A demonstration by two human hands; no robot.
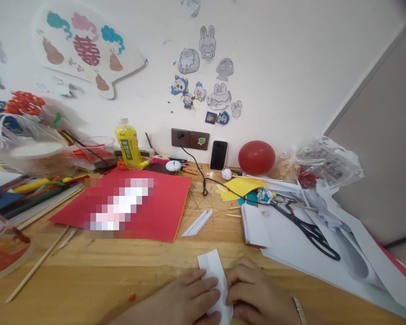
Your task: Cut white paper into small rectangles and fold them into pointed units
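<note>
A white folded paper strip (212,262) lies on the wooden table near the front edge, with a crease along its length. Across its left side rest the spread fingers of my left hand (192,295), holding it down against the table. At the strip's right edge, the fingers of my right hand (253,289) are curled in and pinch the paper. Their tips are partly hidden. Beyond the strip lies a small folded white paper piece (198,223) with slanted ends.
A red paper sheet (165,212) lies at left behind my hands. Black scissors (311,234) rest on white papers (291,257) at right, beside a small paper stack (253,223). A yellow drink bottle (128,144), a phone (219,155) and a red balloon (256,157) line the wall.
</note>
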